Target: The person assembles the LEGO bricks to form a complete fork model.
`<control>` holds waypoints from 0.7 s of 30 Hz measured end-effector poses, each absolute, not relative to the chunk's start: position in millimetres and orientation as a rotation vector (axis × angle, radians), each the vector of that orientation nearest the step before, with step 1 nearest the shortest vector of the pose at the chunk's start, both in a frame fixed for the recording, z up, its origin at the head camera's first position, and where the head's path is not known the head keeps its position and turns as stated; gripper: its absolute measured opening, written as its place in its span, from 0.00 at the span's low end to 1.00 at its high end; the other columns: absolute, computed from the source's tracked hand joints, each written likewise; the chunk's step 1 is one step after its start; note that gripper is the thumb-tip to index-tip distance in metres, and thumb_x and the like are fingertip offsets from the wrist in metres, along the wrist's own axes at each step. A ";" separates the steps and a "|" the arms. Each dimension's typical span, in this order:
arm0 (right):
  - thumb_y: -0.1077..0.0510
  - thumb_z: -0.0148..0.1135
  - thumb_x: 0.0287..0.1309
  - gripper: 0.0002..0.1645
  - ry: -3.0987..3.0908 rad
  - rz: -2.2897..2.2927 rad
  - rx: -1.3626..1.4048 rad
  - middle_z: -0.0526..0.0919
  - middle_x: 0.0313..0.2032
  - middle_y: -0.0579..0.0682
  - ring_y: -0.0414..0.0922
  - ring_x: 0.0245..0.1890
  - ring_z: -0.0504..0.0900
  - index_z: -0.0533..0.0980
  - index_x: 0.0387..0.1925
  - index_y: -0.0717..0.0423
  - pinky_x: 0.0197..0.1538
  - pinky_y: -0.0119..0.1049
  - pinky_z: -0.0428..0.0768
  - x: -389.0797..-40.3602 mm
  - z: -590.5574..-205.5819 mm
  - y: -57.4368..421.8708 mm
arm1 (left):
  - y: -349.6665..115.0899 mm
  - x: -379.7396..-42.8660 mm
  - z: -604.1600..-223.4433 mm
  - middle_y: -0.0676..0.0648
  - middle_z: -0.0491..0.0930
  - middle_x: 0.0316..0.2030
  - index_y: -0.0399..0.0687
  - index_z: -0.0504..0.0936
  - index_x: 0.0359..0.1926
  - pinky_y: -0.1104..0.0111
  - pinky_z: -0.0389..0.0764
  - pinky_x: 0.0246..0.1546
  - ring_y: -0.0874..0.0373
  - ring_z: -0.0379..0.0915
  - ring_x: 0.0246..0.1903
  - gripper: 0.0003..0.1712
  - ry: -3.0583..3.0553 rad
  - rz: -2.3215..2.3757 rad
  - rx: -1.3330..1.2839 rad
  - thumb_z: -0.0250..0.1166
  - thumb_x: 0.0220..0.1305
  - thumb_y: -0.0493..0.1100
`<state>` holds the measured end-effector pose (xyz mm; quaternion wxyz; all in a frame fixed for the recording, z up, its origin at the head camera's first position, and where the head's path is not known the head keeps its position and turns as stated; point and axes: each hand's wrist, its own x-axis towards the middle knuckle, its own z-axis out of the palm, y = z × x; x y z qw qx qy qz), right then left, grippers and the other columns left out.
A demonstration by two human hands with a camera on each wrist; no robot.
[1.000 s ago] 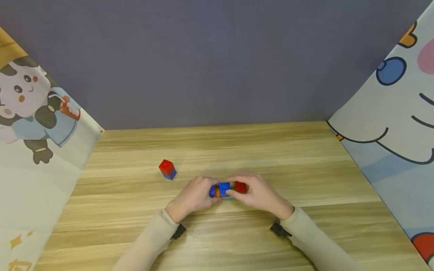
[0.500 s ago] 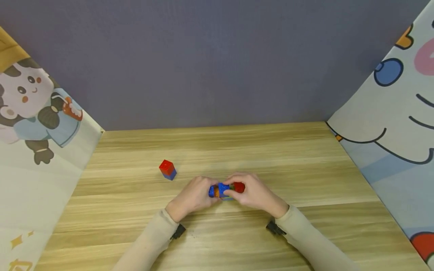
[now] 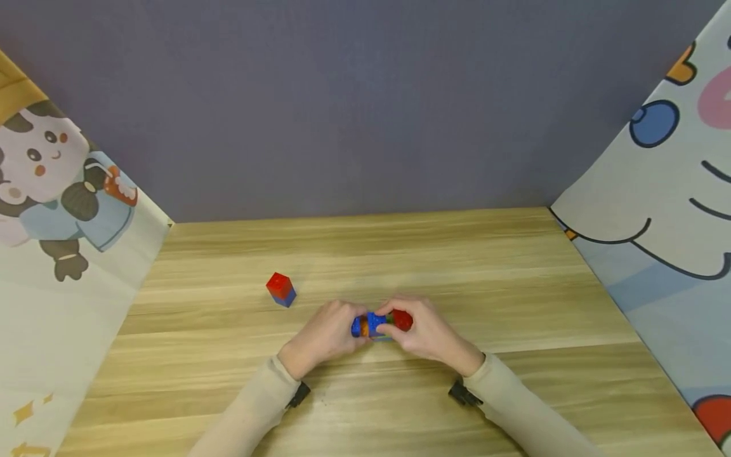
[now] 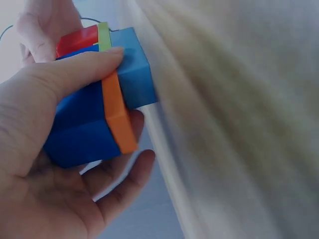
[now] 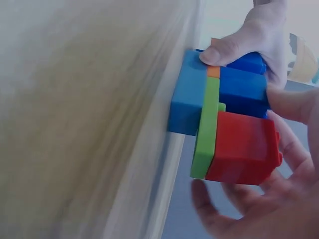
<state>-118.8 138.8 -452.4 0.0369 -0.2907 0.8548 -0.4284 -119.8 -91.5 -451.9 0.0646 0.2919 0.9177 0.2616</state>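
Low over the middle of the table, both hands meet at a toy-block assembly. Its light blue block [image 5: 187,99] lies under a green plate [image 5: 205,139] and an orange plate [image 4: 118,112]. A red block [image 5: 241,149] stands on the green plate, and a dark blue block [image 4: 82,119] on the orange one. Between them sits another dark blue block [image 5: 243,89]. My left hand [image 3: 324,336] grips the left end, its thumb across the orange plate. My right hand [image 3: 428,333] pinches the middle dark blue block between thumb and fingers; its other fingertips are partly hidden.
A stack of a red block [image 3: 279,284] on a blue block [image 3: 285,298] stands on the wooden table [image 3: 400,254], left of the hands and farther back. A grey panel [image 3: 354,108] rises behind the table, with cartoon-printed panels at both sides.
My right hand has shifted slightly left, closer to my left hand, with the middle dark blue block. My left hand keeps its grip. The red and blue stack stays put.
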 end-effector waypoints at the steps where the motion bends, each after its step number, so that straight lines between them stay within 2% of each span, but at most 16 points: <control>1: 0.54 0.77 0.64 0.11 2.614 -1.322 -0.866 0.92 0.49 0.46 0.47 0.53 0.89 0.88 0.47 0.47 0.61 0.47 0.84 -119.1 -452.5 138.7 | -91.1 -120.0 -451.7 0.52 0.89 0.34 0.47 0.90 0.45 0.74 0.78 0.31 0.65 0.77 0.30 0.16 2.773 0.777 0.883 0.82 0.59 0.45; 5: 0.53 0.76 0.65 0.11 2.576 -1.344 -0.775 0.91 0.50 0.46 0.47 0.53 0.87 0.87 0.48 0.46 0.60 0.46 0.82 -120.4 -453.1 139.0 | -89.5 -120.8 -449.8 0.52 0.88 0.32 0.46 0.89 0.43 0.74 0.77 0.29 0.65 0.76 0.28 0.15 2.767 0.759 0.874 0.82 0.58 0.45; 12: 0.53 0.74 0.66 0.11 2.544 -1.361 -0.775 0.91 0.50 0.46 0.49 0.55 0.87 0.86 0.48 0.46 0.64 0.55 0.81 -118.3 -456.5 138.9 | -89.0 -121.0 -449.6 0.52 0.87 0.32 0.46 0.89 0.44 0.74 0.76 0.29 0.66 0.74 0.28 0.15 2.760 0.733 0.871 0.82 0.59 0.45; 21: 0.54 0.75 0.65 0.12 2.511 -1.403 -0.734 0.90 0.49 0.43 0.44 0.51 0.87 0.86 0.49 0.45 0.61 0.49 0.81 -114.9 -454.9 137.9 | -90.7 -123.0 -450.3 0.54 0.85 0.30 0.47 0.89 0.42 0.74 0.74 0.28 0.67 0.71 0.26 0.14 2.745 0.729 0.884 0.82 0.58 0.45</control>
